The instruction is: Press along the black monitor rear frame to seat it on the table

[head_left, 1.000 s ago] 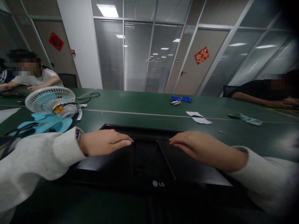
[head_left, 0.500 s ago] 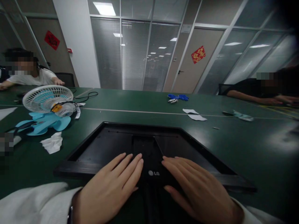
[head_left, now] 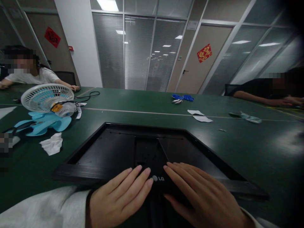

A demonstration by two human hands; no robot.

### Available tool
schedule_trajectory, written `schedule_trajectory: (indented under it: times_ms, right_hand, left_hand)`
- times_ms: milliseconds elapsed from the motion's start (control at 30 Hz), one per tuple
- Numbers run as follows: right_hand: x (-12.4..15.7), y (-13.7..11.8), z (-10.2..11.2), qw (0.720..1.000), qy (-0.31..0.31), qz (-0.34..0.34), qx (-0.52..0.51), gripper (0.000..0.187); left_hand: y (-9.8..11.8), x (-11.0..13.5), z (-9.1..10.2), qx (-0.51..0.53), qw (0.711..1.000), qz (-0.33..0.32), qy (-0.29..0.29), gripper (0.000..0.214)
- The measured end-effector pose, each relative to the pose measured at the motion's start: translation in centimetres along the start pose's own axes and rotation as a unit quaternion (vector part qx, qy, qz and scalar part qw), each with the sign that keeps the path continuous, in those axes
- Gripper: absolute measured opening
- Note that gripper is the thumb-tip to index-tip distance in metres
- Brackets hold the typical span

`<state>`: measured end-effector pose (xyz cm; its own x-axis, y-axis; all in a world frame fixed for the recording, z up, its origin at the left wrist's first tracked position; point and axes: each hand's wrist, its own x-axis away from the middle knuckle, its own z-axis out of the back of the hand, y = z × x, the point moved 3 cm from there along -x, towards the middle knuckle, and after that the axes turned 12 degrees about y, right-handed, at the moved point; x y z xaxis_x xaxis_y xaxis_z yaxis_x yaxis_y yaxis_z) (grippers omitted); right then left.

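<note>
A black LG monitor lies on the green table with its recessed back facing up and its LG logo toward me. A dark stand neck extends from its near edge toward my body. My left hand rests on the near edge, left of the logo, fingers stretched out and close together; its thumb is hidden. On the other side of the logo, my right hand lies over the same edge with straight fingers, its thumb below the rim. Neither hand is wrapped around anything.
At left are a white fan housing, blue fan blades and crumpled tissue. Blue gloves and white paper pieces lie farther back. People sit at the far left and far right.
My left hand has slid right and slightly toward me, its fingertips now close to the logo. My right hand stays nearly in place. The person at left has stretched an arm farther right.
</note>
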<state>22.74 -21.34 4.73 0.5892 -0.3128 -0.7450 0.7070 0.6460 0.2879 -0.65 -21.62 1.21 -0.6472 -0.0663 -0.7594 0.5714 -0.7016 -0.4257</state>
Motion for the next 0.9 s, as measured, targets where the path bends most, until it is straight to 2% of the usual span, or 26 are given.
schedule_trajectory:
  times_ms: [400,767,900]
  right_hand:
    - [0.4,0.2,-0.1,1.0,-0.024,0.008,0.009,0.034]
    - [1.1,0.2,-0.3,1.0,-0.006,0.01,0.008,0.035]
    - [1.2,0.3,-0.1,1.0,0.0,0.02,0.01,0.036]
  left_hand:
    - [0.1,0.3,0.0,0.004,1.0,0.012,-0.002,0.038]
    - [0.1,0.1,-0.1,0.005,1.0,0.014,-0.004,0.039]
    - [0.1,-0.1,0.2,0.01,1.0,0.01,0.012,0.039]
